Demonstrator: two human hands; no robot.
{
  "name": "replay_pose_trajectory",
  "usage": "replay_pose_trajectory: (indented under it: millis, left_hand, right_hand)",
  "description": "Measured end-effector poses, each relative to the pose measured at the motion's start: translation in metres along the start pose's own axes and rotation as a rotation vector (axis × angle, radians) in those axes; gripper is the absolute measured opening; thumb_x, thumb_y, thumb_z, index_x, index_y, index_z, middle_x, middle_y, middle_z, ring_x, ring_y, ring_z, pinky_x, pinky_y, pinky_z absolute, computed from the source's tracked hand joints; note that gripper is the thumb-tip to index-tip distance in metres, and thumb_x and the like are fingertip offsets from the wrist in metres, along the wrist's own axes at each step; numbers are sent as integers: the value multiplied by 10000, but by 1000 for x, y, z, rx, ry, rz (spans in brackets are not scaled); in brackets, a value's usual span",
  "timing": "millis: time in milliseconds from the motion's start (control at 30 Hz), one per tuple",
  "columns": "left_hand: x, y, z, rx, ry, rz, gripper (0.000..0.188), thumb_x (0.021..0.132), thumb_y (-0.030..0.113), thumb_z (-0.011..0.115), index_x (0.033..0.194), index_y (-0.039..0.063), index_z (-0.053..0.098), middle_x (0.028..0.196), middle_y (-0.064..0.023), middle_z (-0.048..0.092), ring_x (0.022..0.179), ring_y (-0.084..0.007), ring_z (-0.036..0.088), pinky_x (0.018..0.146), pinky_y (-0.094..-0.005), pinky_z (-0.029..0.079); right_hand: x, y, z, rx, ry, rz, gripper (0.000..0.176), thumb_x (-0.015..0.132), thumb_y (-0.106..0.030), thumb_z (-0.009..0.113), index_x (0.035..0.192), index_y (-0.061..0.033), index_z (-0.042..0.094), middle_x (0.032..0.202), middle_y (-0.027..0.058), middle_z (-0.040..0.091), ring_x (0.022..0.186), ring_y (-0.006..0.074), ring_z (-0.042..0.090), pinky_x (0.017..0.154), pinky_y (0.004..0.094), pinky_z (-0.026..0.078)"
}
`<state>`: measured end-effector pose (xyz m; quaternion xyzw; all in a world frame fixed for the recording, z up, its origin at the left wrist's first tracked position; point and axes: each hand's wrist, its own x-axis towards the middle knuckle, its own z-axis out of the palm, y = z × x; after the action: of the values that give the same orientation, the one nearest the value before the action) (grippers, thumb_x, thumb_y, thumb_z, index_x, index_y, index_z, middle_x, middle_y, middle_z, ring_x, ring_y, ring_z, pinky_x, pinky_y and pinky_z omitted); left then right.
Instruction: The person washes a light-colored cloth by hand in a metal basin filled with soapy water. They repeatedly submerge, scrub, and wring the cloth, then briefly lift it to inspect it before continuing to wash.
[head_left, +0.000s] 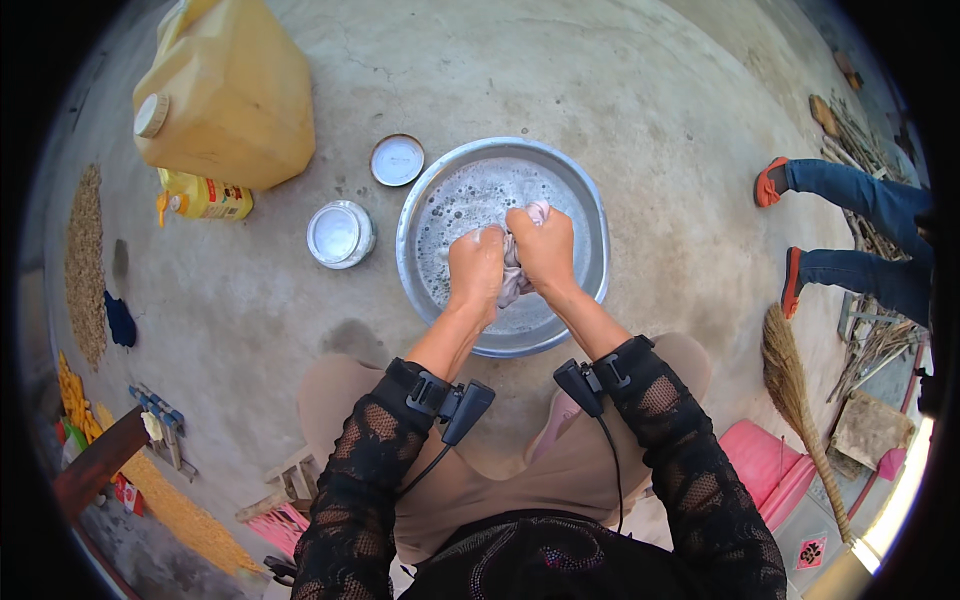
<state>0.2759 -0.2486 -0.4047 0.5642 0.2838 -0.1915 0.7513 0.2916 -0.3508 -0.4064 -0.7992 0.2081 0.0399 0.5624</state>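
Observation:
Both my hands grip a bunched, wet, pale pinkish-grey cloth (514, 282) above a round metal basin (598, 217). My left hand (478, 264) is closed around its left side. Close beside it, my right hand (545, 244) is closed on the right side, with a bit of cloth sticking out above the fist. Soapy water (457, 202) with grey bubbles fills part of the basin. Some suds cling to my left knuckles. The part of the cloth inside my fists is hidden.
Left of the basin stand an open jar (339, 234) of whitish contents and its upturned lid (397, 160). Beyond are a large yellowish plastic jerrycan (232, 97) and a yellow bottle (217, 196). A person in jeans (862, 187) stands at right, near a straw broom (795, 375) and a pink bucket (757, 457).

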Motion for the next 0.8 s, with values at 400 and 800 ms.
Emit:
replay_pose_trajectory:
  millis: [400,800]
  left_hand:
    - [14,6,-26,-495,-366,-208,494,956,405,507,1256,17,448,1174,-101,573,1069,-229,577,910,-423,478]
    - [30,13,-41,-473,-157,99,376,695,-86,557,1062,-6,580,961,-80,635,860,-177,627,782,-294,508]
  right_hand:
    - [19,-23,-32,1096,-469,440,246,899,-293,571,919,-55,629,887,84,662,818,206,640,780,357,524]
    - [12,-12,-51,349,-369,44,331,834,-161,662,1133,-52,568,882,48,614,846,116,588,748,283,482]
